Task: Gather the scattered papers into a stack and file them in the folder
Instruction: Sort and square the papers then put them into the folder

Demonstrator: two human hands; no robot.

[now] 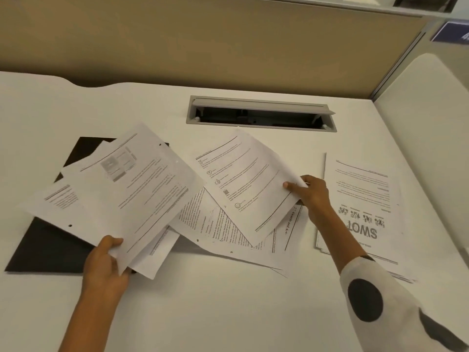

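Printed white papers lie scattered across a white desk point(228, 301). My left hand point(105, 262) grips the near corner of a fanned bunch of sheets point(121, 189), lifted over a black folder point(43, 247) at the left. My right hand point(311, 193) pinches the right edge of a sheet with small icons point(246, 181), raised above several overlapping pages point(223, 235) in the middle. A separate pile topped by a page reading "SWOT" point(360, 207) rests flat at the right, partly behind my right forearm.
A grey cable hatch point(261, 114) stands open in the desk behind the papers. A beige partition point(203, 41) closes the back, and a pale side panel point(426, 118) borders the right. Bare desk surface lies near me.
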